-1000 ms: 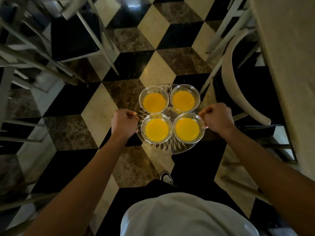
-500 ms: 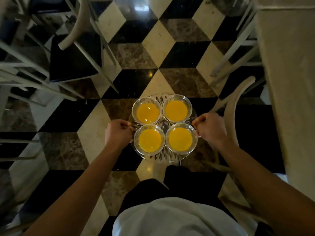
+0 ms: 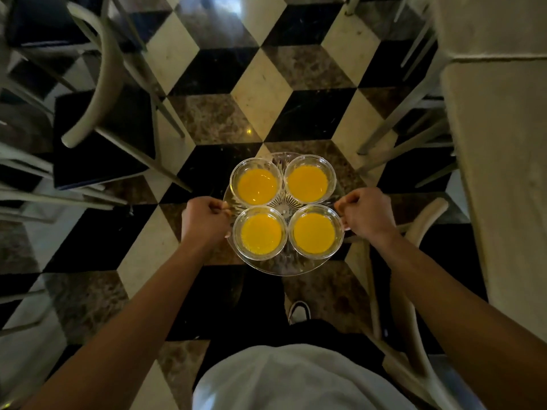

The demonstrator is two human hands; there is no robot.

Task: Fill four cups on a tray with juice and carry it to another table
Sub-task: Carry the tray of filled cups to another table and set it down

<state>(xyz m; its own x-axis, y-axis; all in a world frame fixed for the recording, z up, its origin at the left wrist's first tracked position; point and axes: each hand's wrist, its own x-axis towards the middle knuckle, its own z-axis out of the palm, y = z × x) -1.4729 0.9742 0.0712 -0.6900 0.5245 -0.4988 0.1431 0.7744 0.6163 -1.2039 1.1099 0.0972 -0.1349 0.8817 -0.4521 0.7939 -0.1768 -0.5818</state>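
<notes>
A round clear glass tray (image 3: 284, 266) hangs level above the chequered floor, in front of my waist. Several clear cups of orange juice stand on it: far left (image 3: 257, 186), far right (image 3: 307, 184), near left (image 3: 261, 234) and near right (image 3: 314, 233). My left hand (image 3: 204, 221) grips the tray's left rim with curled fingers. My right hand (image 3: 367, 216) grips the right rim the same way. The tray's centre shows a cut star pattern between the cups.
A pale table (image 3: 503, 161) runs along the right edge. A dark-seated chair (image 3: 100, 137) with pale legs stands at the left, and another chair's curved back (image 3: 414, 232) sits by my right arm. Between them lies a lane of black, cream and brown floor tiles (image 3: 266, 93).
I have walked forward with the tray: the floor tiles, the left chair and the right table have slid toward me. Both hands keep the same grip on the rim.
</notes>
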